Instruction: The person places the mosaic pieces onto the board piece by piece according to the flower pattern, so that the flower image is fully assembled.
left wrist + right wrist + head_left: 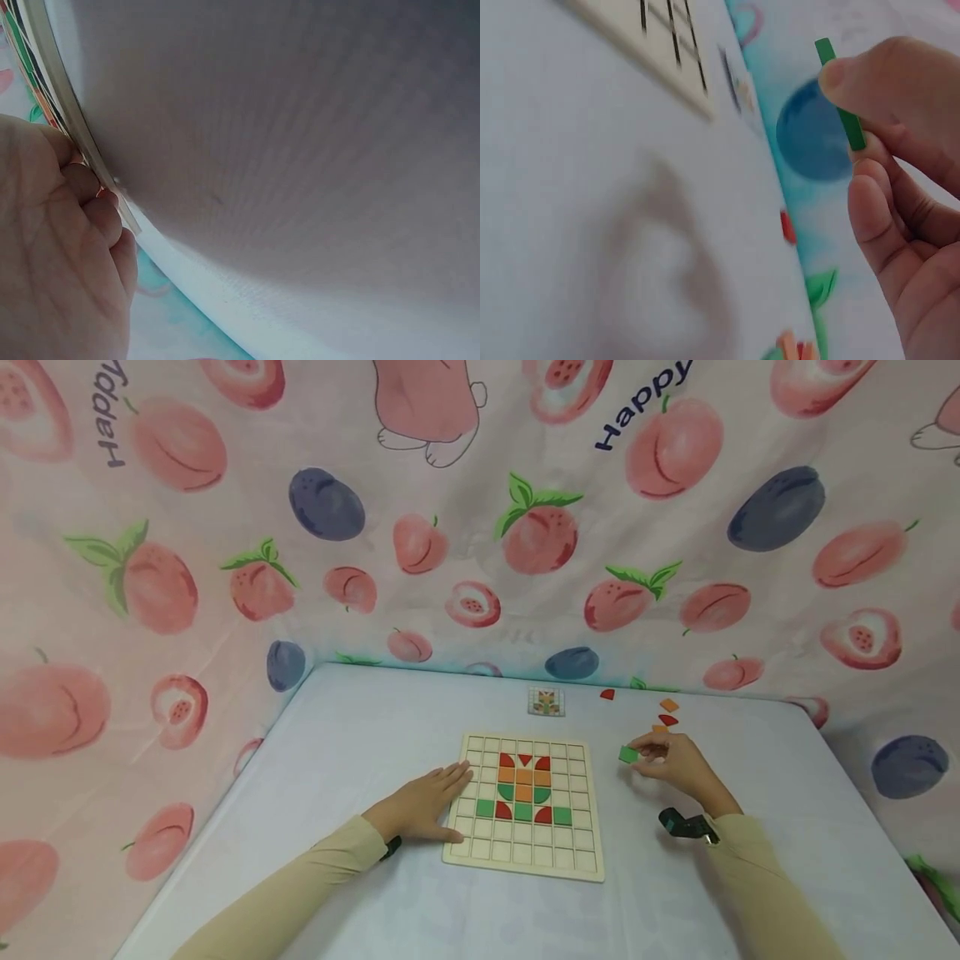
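Note:
My right hand [672,762] pinches a green square tile [628,755] between thumb and fingers, to the right of the board; the right wrist view shows the tile [841,97] edge-on, raised above the tabletop. A pale wooden grid board [522,857] lies on the table, with red, orange and green pieces set in its middle cells. My left hand [420,802] rests at the board's left edge, fingers extended over the rim and thumb near the lower left corner. In the left wrist view the fingers [105,214] touch the board's edge [75,120].
Behind the board lies a small pattern card [546,702]. Loose pieces are at the back right: a red one [607,694], an orange square [669,705], another red one [668,720] and an orange one [660,729] by my right hand. A fruit-print cloth [465,552] hangs behind the table.

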